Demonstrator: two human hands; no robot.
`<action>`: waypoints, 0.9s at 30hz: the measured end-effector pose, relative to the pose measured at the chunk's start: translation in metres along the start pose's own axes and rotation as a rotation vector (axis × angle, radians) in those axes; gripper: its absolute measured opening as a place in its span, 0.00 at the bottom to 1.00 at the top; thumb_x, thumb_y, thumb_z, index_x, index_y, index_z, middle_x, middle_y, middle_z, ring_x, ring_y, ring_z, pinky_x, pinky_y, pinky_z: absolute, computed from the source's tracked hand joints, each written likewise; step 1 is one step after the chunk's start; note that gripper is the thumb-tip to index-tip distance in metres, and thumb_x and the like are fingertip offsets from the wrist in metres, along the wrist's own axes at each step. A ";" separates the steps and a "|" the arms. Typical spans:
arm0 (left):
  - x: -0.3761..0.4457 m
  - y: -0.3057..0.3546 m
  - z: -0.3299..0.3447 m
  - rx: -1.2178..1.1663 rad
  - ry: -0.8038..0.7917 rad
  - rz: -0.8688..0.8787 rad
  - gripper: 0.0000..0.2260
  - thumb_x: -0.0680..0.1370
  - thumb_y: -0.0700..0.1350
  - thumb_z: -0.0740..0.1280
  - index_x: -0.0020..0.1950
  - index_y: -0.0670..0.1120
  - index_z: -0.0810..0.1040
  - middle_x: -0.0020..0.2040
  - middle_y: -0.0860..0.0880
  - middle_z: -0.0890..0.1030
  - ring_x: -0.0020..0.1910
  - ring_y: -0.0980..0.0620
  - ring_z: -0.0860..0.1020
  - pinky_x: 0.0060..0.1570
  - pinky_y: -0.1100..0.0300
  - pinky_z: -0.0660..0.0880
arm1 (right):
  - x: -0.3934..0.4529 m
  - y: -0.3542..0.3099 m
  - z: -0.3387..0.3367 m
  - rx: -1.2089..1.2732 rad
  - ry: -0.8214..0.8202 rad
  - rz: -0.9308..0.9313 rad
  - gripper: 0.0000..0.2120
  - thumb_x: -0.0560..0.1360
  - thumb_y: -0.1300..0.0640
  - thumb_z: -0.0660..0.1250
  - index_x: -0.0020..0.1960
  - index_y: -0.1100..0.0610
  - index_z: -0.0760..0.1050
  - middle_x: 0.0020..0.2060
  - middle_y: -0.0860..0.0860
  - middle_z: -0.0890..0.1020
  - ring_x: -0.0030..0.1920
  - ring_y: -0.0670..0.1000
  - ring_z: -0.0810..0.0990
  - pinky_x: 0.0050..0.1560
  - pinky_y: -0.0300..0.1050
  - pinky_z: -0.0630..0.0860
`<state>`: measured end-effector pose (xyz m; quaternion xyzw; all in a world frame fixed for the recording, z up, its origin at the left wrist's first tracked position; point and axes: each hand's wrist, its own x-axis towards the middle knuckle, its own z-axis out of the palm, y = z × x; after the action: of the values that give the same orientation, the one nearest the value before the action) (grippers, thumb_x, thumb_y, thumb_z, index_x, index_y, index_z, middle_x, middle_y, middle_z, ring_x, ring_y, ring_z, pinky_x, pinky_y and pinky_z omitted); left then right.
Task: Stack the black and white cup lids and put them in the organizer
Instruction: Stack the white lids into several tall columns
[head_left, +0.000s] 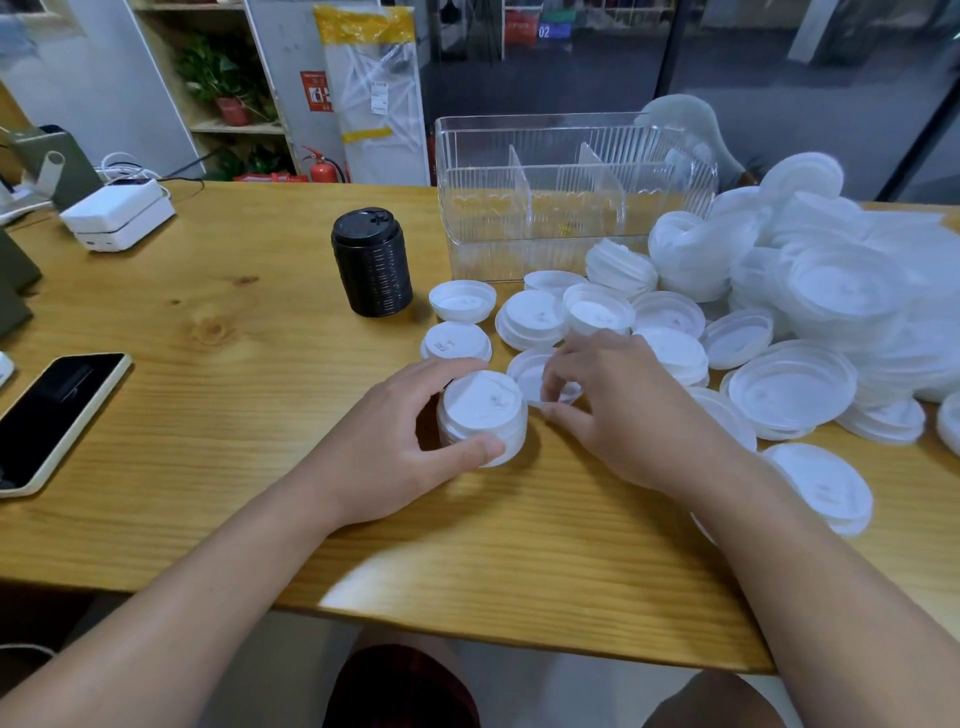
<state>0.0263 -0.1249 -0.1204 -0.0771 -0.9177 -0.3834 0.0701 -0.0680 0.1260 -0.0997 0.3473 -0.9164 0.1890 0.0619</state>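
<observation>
My left hand (400, 431) grips a short stack of white lids (483, 413) standing on the wooden table (218, 395). Just right of it, my right hand (618, 405) pinches the rim of a single white lid (530, 371) lying upside down on the table. A tall stack of black lids (372, 262) stands behind, left of the clear organizer (550, 208), whose divided compartments hold no lids. Several loose white lids (670, 317) lie scattered in front of the organizer.
A large heap of white lids (831, 291) fills the table's right side. A phone (57, 415) lies at the left edge, and a white box (118, 214) sits at the back left. Another white lid (826, 486) lies by my right forearm.
</observation>
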 end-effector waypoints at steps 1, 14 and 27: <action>0.000 0.000 0.000 0.002 0.003 -0.004 0.31 0.77 0.62 0.79 0.78 0.61 0.75 0.71 0.66 0.78 0.74 0.60 0.75 0.74 0.50 0.73 | 0.000 0.000 -0.001 0.014 0.027 -0.005 0.05 0.80 0.50 0.75 0.47 0.47 0.80 0.48 0.40 0.79 0.53 0.46 0.76 0.59 0.48 0.67; -0.001 0.003 -0.001 -0.018 -0.012 0.004 0.29 0.76 0.59 0.80 0.75 0.60 0.76 0.69 0.62 0.80 0.71 0.59 0.78 0.69 0.53 0.75 | 0.003 -0.010 -0.015 1.179 0.199 0.298 0.09 0.87 0.60 0.67 0.65 0.58 0.80 0.43 0.66 0.82 0.47 0.55 0.87 0.52 0.52 0.85; -0.002 0.013 -0.003 -0.089 -0.025 0.043 0.29 0.77 0.51 0.82 0.75 0.60 0.75 0.69 0.61 0.82 0.70 0.56 0.80 0.67 0.53 0.77 | -0.002 -0.019 -0.012 1.183 -0.041 0.213 0.13 0.80 0.51 0.75 0.61 0.56 0.87 0.58 0.58 0.88 0.62 0.59 0.86 0.70 0.60 0.80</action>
<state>0.0312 -0.1182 -0.1096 -0.1049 -0.8987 -0.4211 0.0633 -0.0545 0.1189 -0.0837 0.2326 -0.6866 0.6652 -0.1791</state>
